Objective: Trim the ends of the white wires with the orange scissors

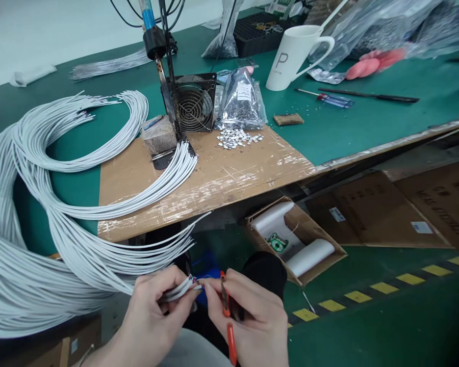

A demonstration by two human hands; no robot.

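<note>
My left hand is closed around a few white cables, their stripped ends poking out past thumb and forefinger. Thin coloured wire cores show at those ends. Right beside them, the thumb and forefinger of my right hand pinch together at the wire tips. An orange-handled hand tool is tucked in the same hand; its working end is hidden, so I cannot tell its exact kind. From the left, a large bundle of white cables runs toward my hands, with loose ends fanned out just above them.
On the green bench, a brown board carries a soldering stand, a fan and small white pieces. Behind are a mug and screwdriver. Below sits an open carton.
</note>
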